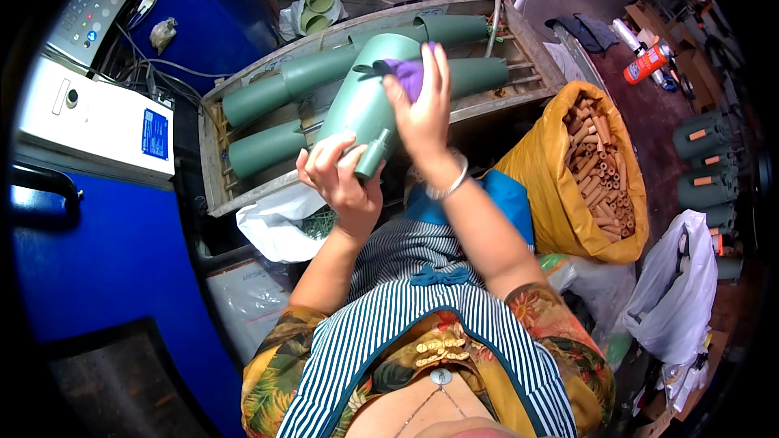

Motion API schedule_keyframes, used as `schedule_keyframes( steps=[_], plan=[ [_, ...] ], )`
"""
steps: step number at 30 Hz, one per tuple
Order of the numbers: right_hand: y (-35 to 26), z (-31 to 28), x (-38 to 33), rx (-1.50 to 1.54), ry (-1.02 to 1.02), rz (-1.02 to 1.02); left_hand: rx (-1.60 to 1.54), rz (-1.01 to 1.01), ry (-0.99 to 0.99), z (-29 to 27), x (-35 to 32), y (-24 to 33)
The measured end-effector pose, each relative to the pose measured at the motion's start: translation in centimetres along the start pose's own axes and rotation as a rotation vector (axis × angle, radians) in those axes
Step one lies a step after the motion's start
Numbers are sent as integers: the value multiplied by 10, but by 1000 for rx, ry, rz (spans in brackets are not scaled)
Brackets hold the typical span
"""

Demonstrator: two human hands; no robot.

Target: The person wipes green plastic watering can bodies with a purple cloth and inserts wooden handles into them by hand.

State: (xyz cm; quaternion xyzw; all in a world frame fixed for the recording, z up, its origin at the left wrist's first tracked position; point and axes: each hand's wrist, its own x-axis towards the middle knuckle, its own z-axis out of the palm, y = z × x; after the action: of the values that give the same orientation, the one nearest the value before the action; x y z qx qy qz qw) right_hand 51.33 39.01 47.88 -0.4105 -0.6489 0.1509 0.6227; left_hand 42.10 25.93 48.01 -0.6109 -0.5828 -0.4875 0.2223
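1. Our left hand (341,184) grips a smooth green cylinder (350,109) low down, before a long tray (537,53).
2. Our right hand (422,115) holds what looks like crumpled purple cloth (409,75) against its curved wall.
3. To our right, a creased yellow sack (553,186) holds brown tubes (599,191).

Green tube (353,105) blocks the middle, yellow sack (556,182) right.

Bright centre, pale sheen on the green cylinder (350,107), bowed edges (corners black).
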Motion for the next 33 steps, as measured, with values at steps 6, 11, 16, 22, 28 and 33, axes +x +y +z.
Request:
schedule_keyframes(
  steps=[6,11,16,22,28,33],
  plan=[
    [-16,0,-31,848,-41,880,-10,35,54,5,-12,5],
    [18,-20,33,669,69,668,-299,-126,80,4,-12,17],
    [-45,-48,-80,56,-361,-136,-852,-831,227,10,-4,12],
    [-27,-55,-53,263,-205,150,-1400,-959,204,-8,-18,1],
    [20,-65,24,1244,40,958,-1842,-1408,-61,-27,-24,-9],
    [15,-69,-74,1856,-256,1161,-1714,-1696,-152,-8,-50,-13]
  ],
)
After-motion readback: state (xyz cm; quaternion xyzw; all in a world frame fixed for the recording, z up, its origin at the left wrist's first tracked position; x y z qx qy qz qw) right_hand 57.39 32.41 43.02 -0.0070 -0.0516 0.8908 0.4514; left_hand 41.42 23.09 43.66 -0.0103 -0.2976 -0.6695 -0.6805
